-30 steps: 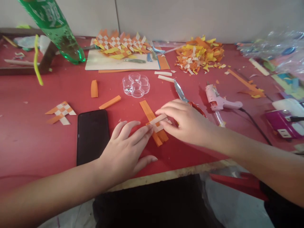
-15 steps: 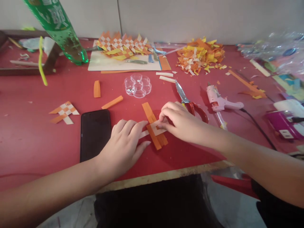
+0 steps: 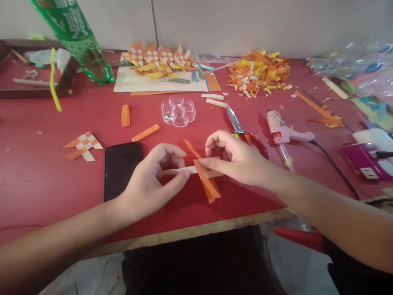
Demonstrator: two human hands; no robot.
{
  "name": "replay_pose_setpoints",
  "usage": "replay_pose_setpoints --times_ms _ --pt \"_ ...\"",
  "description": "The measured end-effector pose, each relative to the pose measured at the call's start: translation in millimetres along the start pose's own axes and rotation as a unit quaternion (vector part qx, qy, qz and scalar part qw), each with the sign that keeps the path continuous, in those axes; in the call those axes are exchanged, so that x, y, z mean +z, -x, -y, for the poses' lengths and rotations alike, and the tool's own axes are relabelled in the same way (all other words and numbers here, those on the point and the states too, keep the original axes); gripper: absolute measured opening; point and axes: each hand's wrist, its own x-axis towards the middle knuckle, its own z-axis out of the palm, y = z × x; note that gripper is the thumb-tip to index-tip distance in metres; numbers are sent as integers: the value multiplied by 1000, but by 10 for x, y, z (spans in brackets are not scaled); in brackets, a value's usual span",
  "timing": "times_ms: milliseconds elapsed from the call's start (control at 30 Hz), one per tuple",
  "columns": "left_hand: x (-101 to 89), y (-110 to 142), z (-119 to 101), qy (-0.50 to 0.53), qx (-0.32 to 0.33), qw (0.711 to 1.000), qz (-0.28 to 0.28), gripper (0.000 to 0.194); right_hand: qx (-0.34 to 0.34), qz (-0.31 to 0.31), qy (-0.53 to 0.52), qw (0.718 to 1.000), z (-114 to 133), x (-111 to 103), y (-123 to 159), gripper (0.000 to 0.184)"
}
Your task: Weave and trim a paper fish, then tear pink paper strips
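Note:
Between my hands are interlaced paper strips, tilted up off the red table. My left hand pinches the end of a white paper strip between thumb and fingers. The thumb and fingers of my right hand close on the crossing of the orange paper strips with the white one. One orange end points away from me, the other towards the table's front edge. Left of my left hand lies a black phone. A finished woven paper fish in orange and white lies further left.
Scissors and a pink glue gun lie right of my right hand. A clear flower-shaped tray is ahead. Behind are several woven fish, a paper scrap pile and a green bottle. A purple adapter sits far right.
The woven strips have been lifted and tilted from lying flatter. My left hand has turned and now grips the white strip's end; the right hand stays at the crossing.

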Motion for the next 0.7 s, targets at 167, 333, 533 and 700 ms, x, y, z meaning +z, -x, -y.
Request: replay_pose_setpoints --times_ms 167,333,533,700 --pt "-26 -105 -20 200 -92 974 -46 36 22 8 -138 990 -8 62 -17 22" --pt "-34 -132 -46 305 -153 938 -56 54 39 -83 -293 952 52 189 36 29" --pt "-14 -136 16 274 -191 942 -35 36 -35 -185 -211 959 134 369 156 19" --pt "8 -133 53 290 -182 939 -35 15 -114 -282 -123 945 62 212 304 9"
